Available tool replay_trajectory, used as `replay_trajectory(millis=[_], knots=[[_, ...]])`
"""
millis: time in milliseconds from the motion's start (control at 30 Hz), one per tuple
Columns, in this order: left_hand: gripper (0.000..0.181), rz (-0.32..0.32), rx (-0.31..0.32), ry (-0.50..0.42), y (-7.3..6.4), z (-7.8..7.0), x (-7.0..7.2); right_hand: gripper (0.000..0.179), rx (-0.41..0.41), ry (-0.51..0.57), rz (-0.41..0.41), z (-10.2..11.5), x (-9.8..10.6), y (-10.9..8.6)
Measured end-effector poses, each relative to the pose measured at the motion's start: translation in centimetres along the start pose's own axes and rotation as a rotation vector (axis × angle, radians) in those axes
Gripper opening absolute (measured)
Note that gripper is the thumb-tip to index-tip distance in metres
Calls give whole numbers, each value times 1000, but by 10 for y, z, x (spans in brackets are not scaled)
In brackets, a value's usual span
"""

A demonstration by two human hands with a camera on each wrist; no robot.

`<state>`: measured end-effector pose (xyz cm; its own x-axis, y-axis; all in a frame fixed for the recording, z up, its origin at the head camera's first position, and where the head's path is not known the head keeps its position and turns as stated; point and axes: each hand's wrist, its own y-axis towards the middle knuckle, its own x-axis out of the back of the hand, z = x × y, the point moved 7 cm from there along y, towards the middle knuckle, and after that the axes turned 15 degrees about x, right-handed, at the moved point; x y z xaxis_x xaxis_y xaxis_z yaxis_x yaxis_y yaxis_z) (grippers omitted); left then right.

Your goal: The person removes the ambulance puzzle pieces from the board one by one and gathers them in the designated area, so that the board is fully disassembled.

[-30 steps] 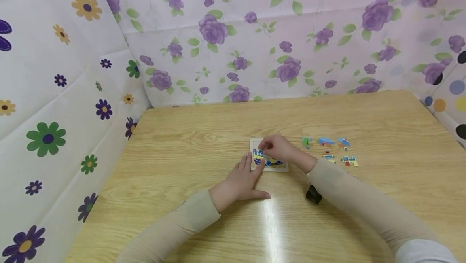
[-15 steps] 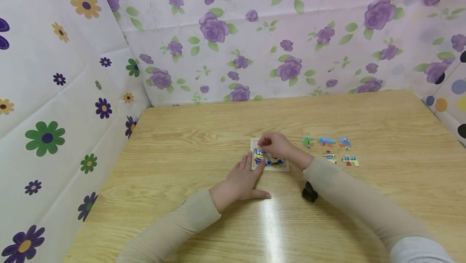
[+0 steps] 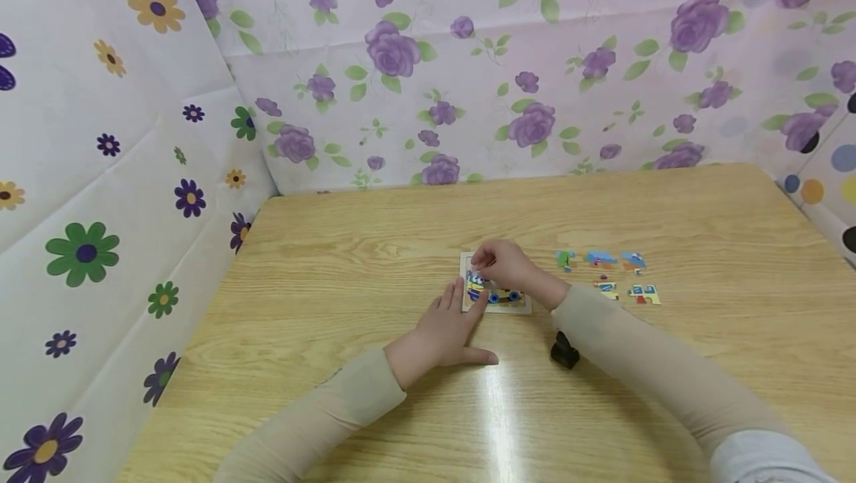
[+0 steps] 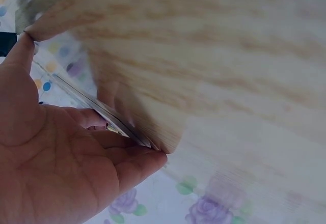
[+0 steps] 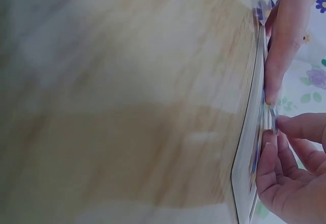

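A jigsaw puzzle board (image 3: pixel 527 297) with a pale rim lies flat on the table, a yellow and blue vehicle picture partly filling it. My left hand (image 3: pixel 444 328) rests spread at its lower left corner, fingers straight, index fingertip over the picture and thumb out on the table. Over the board's upper part, my right hand (image 3: pixel 506 265) pinches a small puzzle piece (image 5: pixel 274 120) between thumb and fingers, seen edge-on in the right wrist view. That piece's picture and the board beneath the right hand are hidden.
Right of the board lie several loose pieces, among them a green one (image 3: pixel 565 258), a blue one (image 3: pixel 600 257) and one with windows (image 3: pixel 644 293). A small black object (image 3: pixel 565 350) shows beneath the right forearm. Flowered cloth (image 3: pixel 428 96) hangs behind the wooden table (image 3: pixel 348 260).
My right hand and forearm have shifted slightly left over the board, still pinching at its upper left. The left hand stays in place.
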<state>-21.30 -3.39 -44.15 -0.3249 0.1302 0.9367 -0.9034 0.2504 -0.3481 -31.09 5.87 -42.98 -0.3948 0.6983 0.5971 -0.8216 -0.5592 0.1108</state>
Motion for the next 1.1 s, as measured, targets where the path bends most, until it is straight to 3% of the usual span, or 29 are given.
replay_trajectory(millis=[267, 667, 1100], knots=[[100, -15, -1, 9, 1, -1, 0, 17, -62, 40, -25, -3, 2, -3], [100, -19, 0, 7, 0, -1, 1, 20, 8, 100, -42, 9, 22, -14], [100, -28, 4, 4, 2, -1, -1, 19, 12, 90, -63, 7, 48, -40]])
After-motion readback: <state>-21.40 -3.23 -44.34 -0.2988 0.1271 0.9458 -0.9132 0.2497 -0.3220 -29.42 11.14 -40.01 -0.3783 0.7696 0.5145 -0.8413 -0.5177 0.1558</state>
